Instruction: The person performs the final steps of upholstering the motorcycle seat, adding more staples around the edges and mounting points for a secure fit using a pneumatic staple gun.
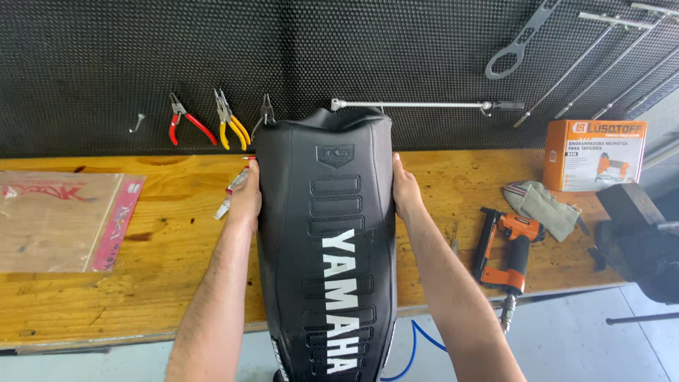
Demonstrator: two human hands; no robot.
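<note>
While upright, seat between hands.

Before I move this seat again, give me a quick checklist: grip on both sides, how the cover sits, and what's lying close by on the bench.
1. Left hand pressed on the left edge of the black seat: ok.
2. Right hand pressed on the right edge: ok.
3. Cover smooth across the top face, no wrinkles showing: ok.
4. Underside edges fastened: cannot tell, hidden.
5. Orange stapler apart from the seat, lying on the wooden bench: ok.
6. Small tube touching or tucked by the left hand and seat edge: not ok, too close.
</note>
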